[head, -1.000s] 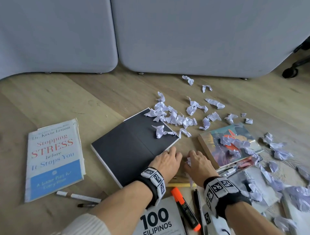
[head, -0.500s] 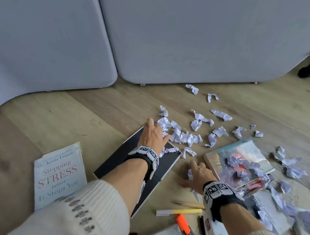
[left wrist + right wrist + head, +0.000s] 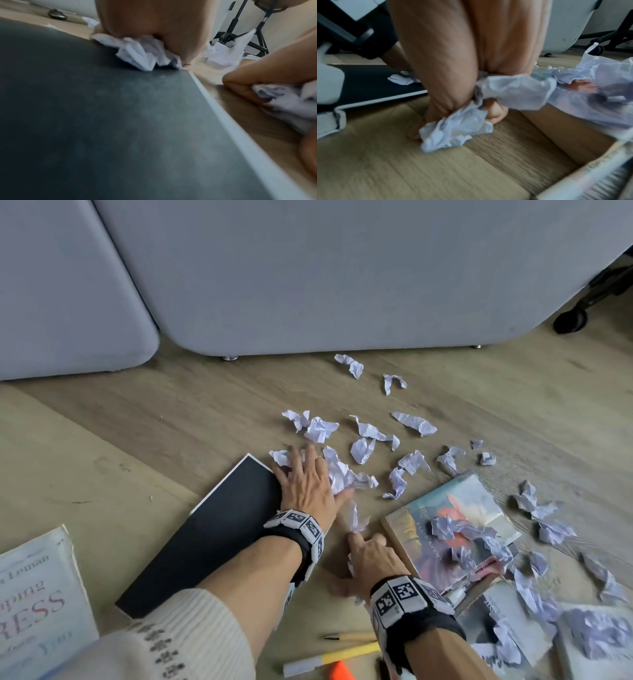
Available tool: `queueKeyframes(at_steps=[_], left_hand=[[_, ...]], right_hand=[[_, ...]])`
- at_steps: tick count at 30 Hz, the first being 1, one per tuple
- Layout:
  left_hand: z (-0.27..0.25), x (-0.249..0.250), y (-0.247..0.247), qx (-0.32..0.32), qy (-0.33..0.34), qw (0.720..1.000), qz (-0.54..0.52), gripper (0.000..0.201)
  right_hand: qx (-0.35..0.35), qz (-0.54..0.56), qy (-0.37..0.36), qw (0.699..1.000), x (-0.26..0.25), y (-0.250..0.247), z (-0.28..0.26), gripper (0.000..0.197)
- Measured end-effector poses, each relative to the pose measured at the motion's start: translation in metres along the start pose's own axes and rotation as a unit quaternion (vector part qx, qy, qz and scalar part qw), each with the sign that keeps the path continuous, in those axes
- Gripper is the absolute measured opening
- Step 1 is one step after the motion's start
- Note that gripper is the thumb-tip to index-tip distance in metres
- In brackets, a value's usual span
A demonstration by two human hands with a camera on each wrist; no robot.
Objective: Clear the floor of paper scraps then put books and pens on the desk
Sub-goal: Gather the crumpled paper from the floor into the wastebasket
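Several crumpled white paper scraps (image 3: 373, 436) litter the wooden floor and the books. My left hand (image 3: 305, 477) lies flat with straight fingers on a heap of scraps (image 3: 342, 477) at the far corner of the black book (image 3: 219, 535). In the left wrist view its palm (image 3: 154, 20) presses a scrap (image 3: 144, 54) onto the black cover (image 3: 102, 121). My right hand (image 3: 368, 553) rests on the floor between the black book and a colourful book (image 3: 455, 529). Its fingers curl round a bunch of scraps (image 3: 458, 128).
A white "Stress" book (image 3: 37, 601) lies at the left. A yellow pen (image 3: 342, 657), a wooden pen (image 3: 352, 637) and an orange highlighter (image 3: 340, 672) lie near my right wrist. More books under scraps sit at the right. A grey sofa (image 3: 308, 268) blocks the far side; a chair wheel (image 3: 570, 321) stands at the far right.
My left hand has reached forward from the black book's near edge to its far corner, onto the scraps. My right hand stays low beside the colourful book, still holding paper.
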State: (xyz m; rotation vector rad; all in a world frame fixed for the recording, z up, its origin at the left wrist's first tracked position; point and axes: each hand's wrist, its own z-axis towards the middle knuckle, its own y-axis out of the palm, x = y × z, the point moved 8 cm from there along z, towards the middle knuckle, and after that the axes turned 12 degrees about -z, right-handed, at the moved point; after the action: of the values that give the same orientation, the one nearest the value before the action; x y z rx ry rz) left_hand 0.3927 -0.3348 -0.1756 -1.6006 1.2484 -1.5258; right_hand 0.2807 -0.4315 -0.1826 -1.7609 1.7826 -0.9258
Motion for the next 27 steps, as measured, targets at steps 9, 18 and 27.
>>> queueKeyframes(at_steps=[9,18,27], left_hand=[[-0.03,0.031,-0.001,-0.049,0.157,0.986,-0.01,0.011],[-0.114,-0.003,-0.087,-0.044,0.095,0.992,-0.072,0.028],[-0.203,-0.077,-0.191,-0.007,0.008,0.998,-0.067,0.021]], right_hand=[[-0.035,-0.004,-0.029,0.999,-0.005,-0.003,-0.009,0.073],[-0.02,0.015,-0.043,0.999,-0.001,-0.008,-0.027,0.074],[0.063,0.043,-0.179,0.981,-0.089,-0.066,-0.098,0.021]])
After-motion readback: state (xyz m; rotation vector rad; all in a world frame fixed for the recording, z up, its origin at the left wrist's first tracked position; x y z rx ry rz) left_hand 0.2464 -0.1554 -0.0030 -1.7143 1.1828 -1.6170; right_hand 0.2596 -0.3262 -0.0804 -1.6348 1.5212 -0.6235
